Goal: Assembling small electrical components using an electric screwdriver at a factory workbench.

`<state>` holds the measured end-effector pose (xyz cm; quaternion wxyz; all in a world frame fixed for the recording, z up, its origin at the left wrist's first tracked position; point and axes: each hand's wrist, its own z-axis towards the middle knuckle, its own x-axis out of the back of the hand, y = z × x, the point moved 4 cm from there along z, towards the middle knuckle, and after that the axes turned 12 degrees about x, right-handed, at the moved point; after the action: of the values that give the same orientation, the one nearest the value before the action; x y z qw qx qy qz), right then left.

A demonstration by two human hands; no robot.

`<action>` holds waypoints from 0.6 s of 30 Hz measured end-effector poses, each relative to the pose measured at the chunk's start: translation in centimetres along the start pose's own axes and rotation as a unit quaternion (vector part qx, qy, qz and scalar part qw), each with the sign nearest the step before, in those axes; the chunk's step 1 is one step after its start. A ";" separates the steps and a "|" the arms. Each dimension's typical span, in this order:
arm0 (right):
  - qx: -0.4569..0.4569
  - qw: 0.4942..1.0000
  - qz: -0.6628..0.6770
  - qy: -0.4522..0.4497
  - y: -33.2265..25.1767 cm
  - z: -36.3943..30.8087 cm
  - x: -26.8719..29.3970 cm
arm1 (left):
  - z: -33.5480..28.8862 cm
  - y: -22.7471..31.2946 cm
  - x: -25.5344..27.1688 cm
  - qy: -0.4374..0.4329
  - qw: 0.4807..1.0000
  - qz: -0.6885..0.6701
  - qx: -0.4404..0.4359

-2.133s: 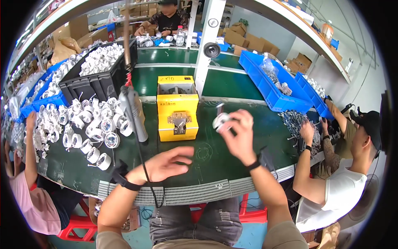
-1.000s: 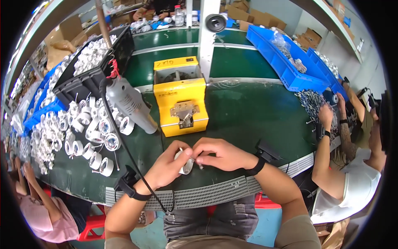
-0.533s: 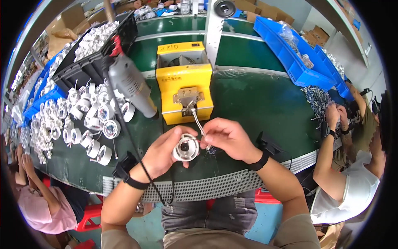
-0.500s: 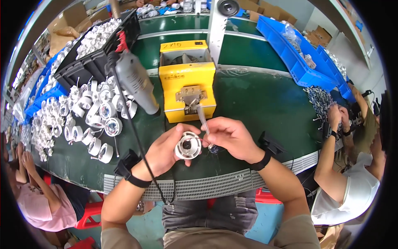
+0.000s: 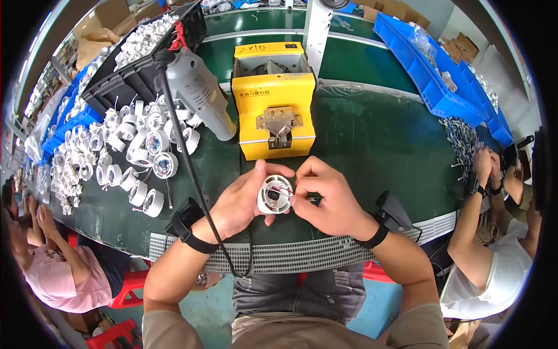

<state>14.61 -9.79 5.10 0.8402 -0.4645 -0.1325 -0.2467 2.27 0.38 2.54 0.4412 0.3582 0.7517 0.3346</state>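
Note:
My left hand (image 5: 243, 196) holds a white round housing (image 5: 262, 203) from its left side, with the open face turned up. Inside its ring shows a dark centre. Thin red and pale wires (image 5: 283, 191) cross that face toward my right hand (image 5: 325, 198), whose thumb and forefinger pinch them at the housing's right edge. A small dark part (image 5: 314, 200) shows partly under my right fingers; its kind is hard to make out. Just beyond both hands stands a yellow screw-feeding machine (image 5: 276, 104) with a metal outlet (image 5: 280, 129) facing me.
A grey power screwdriver (image 5: 200, 96) hangs at left, its black cable (image 5: 189, 157) passing over my left forearm. White housings (image 5: 139, 145) pile up at left beside a black crate (image 5: 125, 78). Blue bins (image 5: 430, 96) stand at right near bundled wires (image 5: 459, 142). Co-workers sit on both sides.
My right fingers have moved in over the housing's face with the wires. The pale slim strip seen above my right hand is no longer in view. The whole view has shifted slightly.

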 end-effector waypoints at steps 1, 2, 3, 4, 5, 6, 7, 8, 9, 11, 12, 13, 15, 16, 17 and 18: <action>-0.005 1.000 -0.008 0.015 -0.3 0.0 -0.1 | 0.1 -0.2 0.0 -0.001 1.000 0.000 0.002; -0.007 1.000 -0.009 0.016 -0.4 0.1 -0.4 | 0.1 -0.1 0.2 0.014 0.999 0.016 -0.025; -0.005 1.000 -0.002 0.026 -0.6 0.2 -0.7 | 0.1 -0.1 0.2 0.028 0.998 0.032 -0.051; -0.002 0.999 0.006 0.036 -0.6 0.4 -0.8 | 0.3 -0.2 0.3 0.058 0.996 0.040 -0.052; -0.002 0.999 0.005 0.037 -0.6 0.3 -0.9 | 0.4 -0.4 0.1 0.058 0.996 0.041 -0.051; 0.006 0.998 -0.046 0.050 -0.5 0.2 -0.8 | 0.6 -0.6 0.1 0.080 0.995 0.038 -0.037; 0.014 0.993 -0.097 0.064 -0.5 0.1 -0.8 | 0.8 -0.9 0.4 0.101 0.994 0.036 -0.023; -0.003 0.994 -0.097 0.048 -0.1 -0.1 -0.5 | 1.1 -1.0 0.6 0.072 0.995 0.059 -0.028; -0.002 0.994 -0.097 0.050 -0.3 0.2 -0.4 | 1.3 -1.2 0.8 0.072 0.995 0.060 -0.028; 0.024 0.984 -0.135 0.114 -1.3 0.7 0.4 | 1.4 -0.9 0.9 0.080 0.991 0.040 -0.104; 0.054 0.979 -0.163 0.108 -1.5 0.5 0.6 | 0.9 -0.5 1.2 0.108 0.986 0.042 -0.122; 0.055 0.979 -0.164 0.108 -1.2 0.4 0.7 | 0.6 -0.1 1.3 0.118 0.982 0.040 -0.145; 0.111 0.974 -0.171 0.094 -0.9 0.4 0.8 | 0.5 0.1 1.7 0.140 0.978 0.034 -0.153; 0.122 0.963 -0.227 0.071 -1.4 0.8 1.0 | 0.5 0.3 1.6 0.140 0.977 0.034 -0.155; 0.125 0.963 -0.228 0.070 -1.6 0.8 1.1 | 0.3 0.6 1.5 0.151 0.973 0.034 -0.173; 0.051 0.991 -0.098 0.078 -1.0 0.6 1.0 | 0.2 0.8 1.5 0.162 0.968 0.034 -0.190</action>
<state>14.91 -10.02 6.60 0.8424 -0.3848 -0.1243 -0.3562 2.16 2.05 2.49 0.3614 0.2343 0.7231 0.5400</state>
